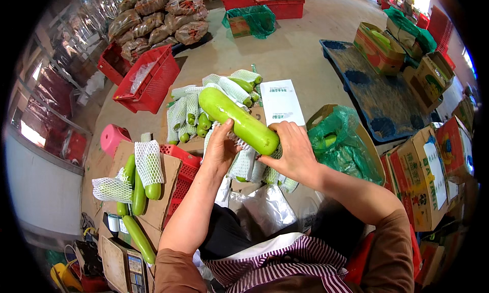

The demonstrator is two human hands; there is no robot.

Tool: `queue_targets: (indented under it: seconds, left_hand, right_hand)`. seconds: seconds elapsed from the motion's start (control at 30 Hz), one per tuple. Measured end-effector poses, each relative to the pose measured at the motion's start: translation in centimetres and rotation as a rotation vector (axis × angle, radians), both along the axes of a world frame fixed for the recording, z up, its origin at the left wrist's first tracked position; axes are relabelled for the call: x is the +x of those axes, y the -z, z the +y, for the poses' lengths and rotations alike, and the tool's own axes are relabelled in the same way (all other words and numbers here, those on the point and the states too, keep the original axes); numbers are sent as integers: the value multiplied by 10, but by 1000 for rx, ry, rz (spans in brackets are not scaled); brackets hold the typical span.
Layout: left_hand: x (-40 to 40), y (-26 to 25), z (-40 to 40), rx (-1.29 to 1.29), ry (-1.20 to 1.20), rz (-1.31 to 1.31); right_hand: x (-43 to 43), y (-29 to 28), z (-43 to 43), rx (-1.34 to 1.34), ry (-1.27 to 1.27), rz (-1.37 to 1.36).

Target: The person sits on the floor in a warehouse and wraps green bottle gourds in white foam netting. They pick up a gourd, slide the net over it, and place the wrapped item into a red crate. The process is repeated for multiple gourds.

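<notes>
A shiny light-green bottle gourd (238, 117) is held up between my hands over a pile of gourds. My left hand (221, 148) grips its near side with the thumb on top, and a white foam net sleeve (238, 140) shows bunched beneath the gourd by those fingers. My right hand (292, 150) clasps the wider lower end, thumb below and fingers above. Under and beyond it, several netted gourds (225, 86) lie on cardboard, their green ends sticking out. Folded clear plastic bags (271, 209) rest near my lap.
At left, long gourds (139, 193) and net sleeves (110, 190) lie on cardboard (166, 178) above a red crate (185, 171), near a weighing scale (124, 262). A carton lined with green plastic (351, 151) stands right, a blue pallet (378, 86) beyond. Red basket (149, 79) stands far left.
</notes>
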State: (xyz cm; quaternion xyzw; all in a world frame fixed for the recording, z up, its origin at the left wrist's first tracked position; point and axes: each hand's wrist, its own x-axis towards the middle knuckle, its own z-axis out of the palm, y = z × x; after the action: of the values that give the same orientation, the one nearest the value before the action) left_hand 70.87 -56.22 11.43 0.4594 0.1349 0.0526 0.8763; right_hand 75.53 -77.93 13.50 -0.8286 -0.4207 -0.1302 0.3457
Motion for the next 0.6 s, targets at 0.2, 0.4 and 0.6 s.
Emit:
queue_targets:
  seconds: [0.2,0.4,0.6]
  left_hand:
    - [-2,0,5,-28,-51,-83]
    - [-1,-2,5,26,-44,-95]
    - [-1,6,21,0,-94,-113]
  right_hand:
    - [-2,-6,3,66,-14,46]
    - [23,12,-4,314,-13,452]
    - [82,29,-49,259,65,688]
